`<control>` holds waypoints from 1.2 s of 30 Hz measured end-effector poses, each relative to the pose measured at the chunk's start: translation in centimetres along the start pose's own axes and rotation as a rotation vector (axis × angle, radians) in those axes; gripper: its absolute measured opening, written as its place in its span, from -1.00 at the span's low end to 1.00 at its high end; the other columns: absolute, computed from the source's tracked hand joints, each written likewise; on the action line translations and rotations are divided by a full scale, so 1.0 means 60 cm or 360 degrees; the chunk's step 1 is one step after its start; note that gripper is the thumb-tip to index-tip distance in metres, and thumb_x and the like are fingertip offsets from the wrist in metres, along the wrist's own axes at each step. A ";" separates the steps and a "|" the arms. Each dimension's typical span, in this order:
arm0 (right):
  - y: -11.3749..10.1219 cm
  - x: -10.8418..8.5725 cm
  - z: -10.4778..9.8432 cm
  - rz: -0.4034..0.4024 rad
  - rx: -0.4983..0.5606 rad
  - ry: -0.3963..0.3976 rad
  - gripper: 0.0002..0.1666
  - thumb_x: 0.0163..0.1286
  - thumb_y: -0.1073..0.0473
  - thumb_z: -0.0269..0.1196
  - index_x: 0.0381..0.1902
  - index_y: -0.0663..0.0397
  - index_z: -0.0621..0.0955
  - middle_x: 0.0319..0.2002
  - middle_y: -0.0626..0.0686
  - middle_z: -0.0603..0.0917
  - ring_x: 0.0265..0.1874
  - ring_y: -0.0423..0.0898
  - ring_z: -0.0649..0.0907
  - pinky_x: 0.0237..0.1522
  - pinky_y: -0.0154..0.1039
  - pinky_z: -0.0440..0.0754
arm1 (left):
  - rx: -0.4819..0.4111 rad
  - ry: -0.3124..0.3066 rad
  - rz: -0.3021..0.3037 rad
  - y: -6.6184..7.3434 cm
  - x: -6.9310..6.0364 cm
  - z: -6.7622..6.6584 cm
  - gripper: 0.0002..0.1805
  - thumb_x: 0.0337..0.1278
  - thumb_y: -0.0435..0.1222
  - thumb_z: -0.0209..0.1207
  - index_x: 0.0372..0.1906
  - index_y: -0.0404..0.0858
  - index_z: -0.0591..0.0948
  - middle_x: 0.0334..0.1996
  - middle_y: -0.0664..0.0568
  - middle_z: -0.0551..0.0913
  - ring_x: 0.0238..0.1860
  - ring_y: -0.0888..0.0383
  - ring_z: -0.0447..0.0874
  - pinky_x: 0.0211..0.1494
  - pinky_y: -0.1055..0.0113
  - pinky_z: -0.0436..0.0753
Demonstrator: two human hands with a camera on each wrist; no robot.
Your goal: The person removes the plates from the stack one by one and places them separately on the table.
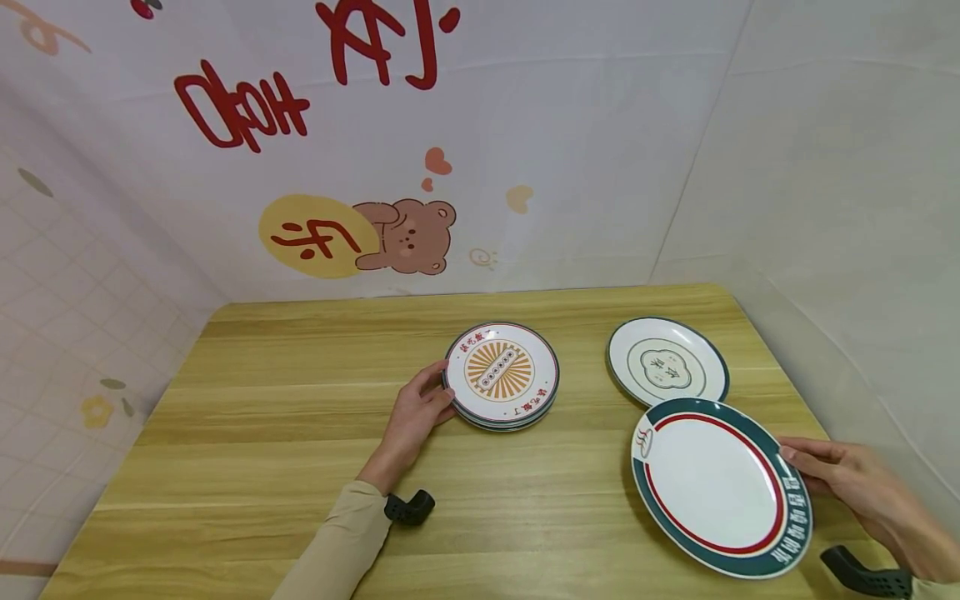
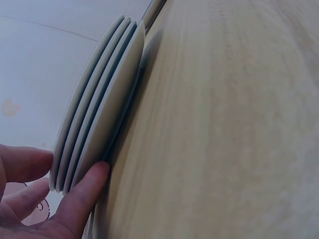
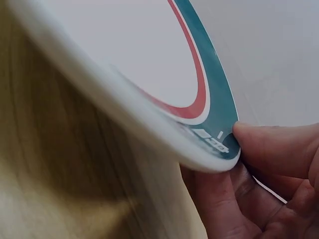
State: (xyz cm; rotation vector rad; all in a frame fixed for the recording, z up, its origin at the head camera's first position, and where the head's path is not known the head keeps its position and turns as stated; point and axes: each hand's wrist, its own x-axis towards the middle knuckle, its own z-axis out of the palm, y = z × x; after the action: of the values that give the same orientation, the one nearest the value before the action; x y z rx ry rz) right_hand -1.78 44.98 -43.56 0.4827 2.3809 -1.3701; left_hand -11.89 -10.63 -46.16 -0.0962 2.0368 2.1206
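While the left hand (image 1: 411, 417) grips a stack (image 1: 501, 377) of plates by its left edge, fingers and thumb closed round the rims, the right hand (image 1: 862, 487) pinches the big plate (image 1: 712, 483) at its right rim, thumb above and fingers beneath. The stack, an orange sunburst on its top plate, is near the middle of the bench (image 1: 262, 417); whether it sits fully on the wood is hard to tell. Banded green and red, the big plate is over the right side, overlapping a white plate (image 1: 666, 358) behind it in the head view.
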 end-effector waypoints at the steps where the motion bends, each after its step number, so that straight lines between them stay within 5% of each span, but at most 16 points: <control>1: 0.003 0.001 -0.001 0.0007 0.0006 -0.0006 -0.32 0.65 0.05 0.13 0.34 0.65 0.38 -0.04 0.13 0.77 -0.26 -0.33 0.71 -0.16 -0.33 0.78 | -0.0004 0.0004 -0.0009 0.000 0.000 0.000 -0.43 0.48 -0.50 0.08 0.51 -0.26 0.39 0.47 -0.29 0.34 0.30 -0.12 0.54 0.02 0.29 0.77; 36: 0.022 0.009 -0.009 0.0038 -0.0025 -0.0086 -0.33 0.66 0.06 0.12 0.33 0.65 0.39 0.04 0.34 0.73 -0.21 -0.24 0.74 -0.12 -0.25 0.80 | -0.0018 -0.0012 0.0002 -0.002 0.002 -0.001 -0.43 0.49 -0.52 0.08 0.52 -0.29 0.37 0.48 -0.32 0.32 0.34 -0.18 0.50 0.08 0.23 0.75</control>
State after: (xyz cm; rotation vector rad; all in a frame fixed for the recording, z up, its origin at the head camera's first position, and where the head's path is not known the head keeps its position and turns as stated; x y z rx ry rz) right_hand -1.70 46.12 -44.55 0.4622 2.3334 -1.3358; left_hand -12.01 -10.66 -46.30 -0.0885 2.0217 2.1303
